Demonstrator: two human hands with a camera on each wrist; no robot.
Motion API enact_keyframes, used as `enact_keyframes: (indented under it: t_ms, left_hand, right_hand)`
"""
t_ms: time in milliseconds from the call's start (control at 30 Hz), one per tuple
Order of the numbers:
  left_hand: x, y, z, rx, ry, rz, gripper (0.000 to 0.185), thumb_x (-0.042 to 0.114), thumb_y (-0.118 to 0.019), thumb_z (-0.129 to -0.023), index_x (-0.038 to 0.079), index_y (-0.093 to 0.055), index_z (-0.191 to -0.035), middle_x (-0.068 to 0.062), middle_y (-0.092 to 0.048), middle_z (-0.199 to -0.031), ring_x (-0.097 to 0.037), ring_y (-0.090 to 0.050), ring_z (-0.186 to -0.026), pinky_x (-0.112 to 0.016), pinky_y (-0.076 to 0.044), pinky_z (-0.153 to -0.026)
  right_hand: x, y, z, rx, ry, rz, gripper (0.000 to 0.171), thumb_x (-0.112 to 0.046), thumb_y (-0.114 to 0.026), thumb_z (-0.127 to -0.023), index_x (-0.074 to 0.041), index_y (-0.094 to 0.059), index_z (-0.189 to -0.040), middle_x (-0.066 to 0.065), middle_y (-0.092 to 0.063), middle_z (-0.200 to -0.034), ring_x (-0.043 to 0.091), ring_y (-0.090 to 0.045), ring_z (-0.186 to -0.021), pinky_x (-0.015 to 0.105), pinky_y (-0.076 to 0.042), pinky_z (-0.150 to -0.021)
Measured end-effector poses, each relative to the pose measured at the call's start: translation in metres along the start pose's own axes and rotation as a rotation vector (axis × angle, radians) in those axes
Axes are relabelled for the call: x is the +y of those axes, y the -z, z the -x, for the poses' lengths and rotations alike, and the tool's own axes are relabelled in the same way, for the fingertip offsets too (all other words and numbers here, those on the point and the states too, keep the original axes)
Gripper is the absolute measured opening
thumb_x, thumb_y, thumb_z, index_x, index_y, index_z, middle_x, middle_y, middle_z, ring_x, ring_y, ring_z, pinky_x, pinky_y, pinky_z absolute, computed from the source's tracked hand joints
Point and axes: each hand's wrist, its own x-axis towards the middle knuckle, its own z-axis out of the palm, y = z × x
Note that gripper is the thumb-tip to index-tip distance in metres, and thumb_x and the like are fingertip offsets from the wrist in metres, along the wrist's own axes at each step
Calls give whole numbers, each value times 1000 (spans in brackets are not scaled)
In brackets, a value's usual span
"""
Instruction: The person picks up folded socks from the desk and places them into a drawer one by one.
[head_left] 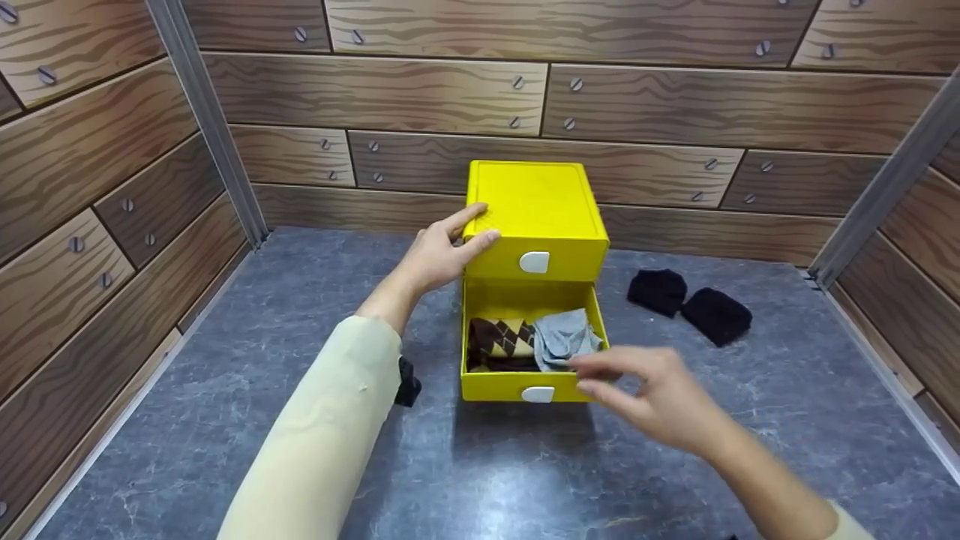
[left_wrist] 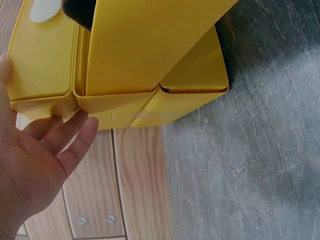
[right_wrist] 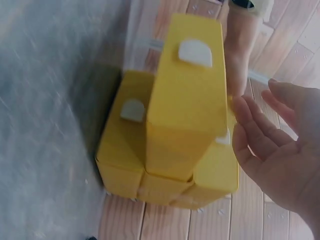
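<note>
A yellow drawer unit (head_left: 536, 199) with white handles stands on the floor, its middle drawer (head_left: 495, 388) pulled out. Inside that drawer lie folded brown-and-cream argyle socks (head_left: 510, 337) and grey socks (head_left: 562, 337). My left hand (head_left: 439, 255) rests at the unit's upper left edge, thumb and index finger on the top; the left wrist view shows other fingertips (left_wrist: 89, 131) touching its side. By the open drawer's front right corner hovers my right hand (head_left: 664, 394), fingers loosely bent. The right wrist view shows nothing held in that hand.
Two black folded cloth items (head_left: 658, 291) lie on the grey marbled floor (head_left: 315, 300) right of the unit. Another black item (head_left: 407, 382) is partly hidden behind my left sleeve. Wood-patterned walls (head_left: 450, 90) enclose the back and sides.
</note>
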Motion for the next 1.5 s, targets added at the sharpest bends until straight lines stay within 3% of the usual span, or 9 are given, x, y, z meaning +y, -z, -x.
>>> enact_keyframes:
  t_ms: [133, 400, 667, 800, 900, 1100, 1500]
  left_hand:
    - [-1, 1, 1, -7, 3, 9, 73, 64, -63, -100, 37, -41, -165, -7, -44, -166, -23, -49, -146, -38, -47, -112]
    - [-2, 2, 2, -9, 16, 7, 73, 66, -62, -100, 39, -41, -165, -7, -45, -165, -24, -49, -146, -41, -46, -113]
    - [-2, 0, 2, -7, 15, 13, 73, 66, -63, -100, 39, -42, -164, -7, -45, -165, -22, -49, -145, -40, -45, -114]
    - [0, 0, 2, -14, 13, 25, 73, 65, -63, -100, 39, -41, -164, -6, -45, -165, -21, -50, -145, -39, -46, -113]
    - [2, 0, 2, -17, 14, 34, 72, 64, -64, -100, 39, -41, -164, -6, -44, -165, -21, -50, -144, -39, -47, -112]
    - [3, 2, 2, -17, 9, 35, 73, 64, -63, -100, 39, -40, -165, -5, -44, -166, -21, -50, -145, -38, -47, -112]
    - [1, 0, 2, -24, 28, 11, 74, 67, -61, -100, 41, -38, -165, -4, -42, -167, -22, -49, -146, -41, -46, -114]
  right_hand:
    - [-6, -12, 7, -52, -33, -1, 24, -8, -80, -95, -10, -80, -120, -2, -80, -108, 10, -75, -88, 22, -60, -71]
    - [-9, -32, 11, -145, -38, -38, 28, -13, -75, -101, -9, -77, -128, 0, -80, -108, 10, -76, -89, 27, -61, -77]
    - [0, -48, 10, -231, -235, -59, 37, -24, -72, -104, -16, -69, -140, 0, -80, -112, 11, -76, -95, 33, -62, -84]
    - [3, -52, 6, -226, -326, -93, 29, -26, -72, -104, -22, -72, -133, -6, -79, -111, 8, -75, -93, 30, -61, -81]
    - [3, -53, 2, -213, -372, -97, 22, -27, -72, -105, -26, -75, -126, -12, -77, -104, 8, -73, -83, 29, -60, -73]
    - [4, -55, -3, -170, -377, -68, 16, -28, -72, -104, -27, -77, -119, -14, -71, -81, 6, -60, -60, 28, -53, -57]
    - [13, -63, -21, -92, -367, 27, 21, -20, -76, -102, -26, -75, -121, -11, -72, -82, 3, -62, -65, 29, -54, -61]
